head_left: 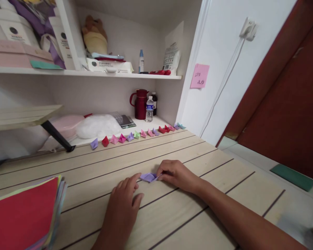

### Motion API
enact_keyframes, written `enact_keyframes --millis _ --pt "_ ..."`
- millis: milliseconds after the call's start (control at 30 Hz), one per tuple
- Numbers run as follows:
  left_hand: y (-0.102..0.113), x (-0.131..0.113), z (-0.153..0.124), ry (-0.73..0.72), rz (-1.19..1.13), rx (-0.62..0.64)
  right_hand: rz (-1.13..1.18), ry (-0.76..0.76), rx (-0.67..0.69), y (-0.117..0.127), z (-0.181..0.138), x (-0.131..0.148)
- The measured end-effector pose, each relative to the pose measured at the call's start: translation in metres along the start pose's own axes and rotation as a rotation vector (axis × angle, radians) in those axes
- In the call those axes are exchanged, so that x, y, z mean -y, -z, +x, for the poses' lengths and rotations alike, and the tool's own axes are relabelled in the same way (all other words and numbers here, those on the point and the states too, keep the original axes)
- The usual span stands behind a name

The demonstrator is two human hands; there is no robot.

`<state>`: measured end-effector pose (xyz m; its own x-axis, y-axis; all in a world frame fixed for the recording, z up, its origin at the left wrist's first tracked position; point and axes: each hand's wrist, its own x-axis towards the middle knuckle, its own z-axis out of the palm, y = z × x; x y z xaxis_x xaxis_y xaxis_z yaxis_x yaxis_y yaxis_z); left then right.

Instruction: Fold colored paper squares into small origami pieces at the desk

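A small purple folded-paper boat point(148, 177) rests at the middle of the striped wooden table point(114, 177). My right hand point(176, 173) pinches its right end between thumb and fingers. Beside its left end is my left hand point(126, 198), with thumb and forefinger apart; the forefinger tip is at the paper's edge, and I cannot tell whether it touches. Along the table's back edge stands a row of several folded-paper boats in purple, red, pink, green and blue, among them a red paper boat point(105, 141) and a green paper boat point(137, 134).
A stack of coloured paper point(23, 211), red on top, lies at the front left. A raised wooden stand point(21, 116) has a black leg at the back left. Behind the boats are a dark red jug point(141, 106), a water bottle point(149, 109) and a white plastic bag point(99, 126).
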<state>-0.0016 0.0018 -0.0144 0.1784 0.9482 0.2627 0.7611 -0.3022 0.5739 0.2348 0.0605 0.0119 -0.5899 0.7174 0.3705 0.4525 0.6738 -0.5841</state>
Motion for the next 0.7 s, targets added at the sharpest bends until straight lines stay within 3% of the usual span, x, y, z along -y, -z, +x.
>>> enact_keyframes --millis 300,467,700 --pt "0.003 -0.01 -0.003 0.061 0.028 -0.102 0.074 -0.157 -0.154 -0.012 0.002 -0.004" --pt "0.003 -0.015 -0.006 -0.098 0.109 -0.051 0.075 -0.279 -0.299 -0.02 0.016 -0.023" --pt "-0.003 0.005 -0.001 -0.249 0.155 -0.011 -0.159 -0.483 -0.452 0.014 0.033 -0.064"
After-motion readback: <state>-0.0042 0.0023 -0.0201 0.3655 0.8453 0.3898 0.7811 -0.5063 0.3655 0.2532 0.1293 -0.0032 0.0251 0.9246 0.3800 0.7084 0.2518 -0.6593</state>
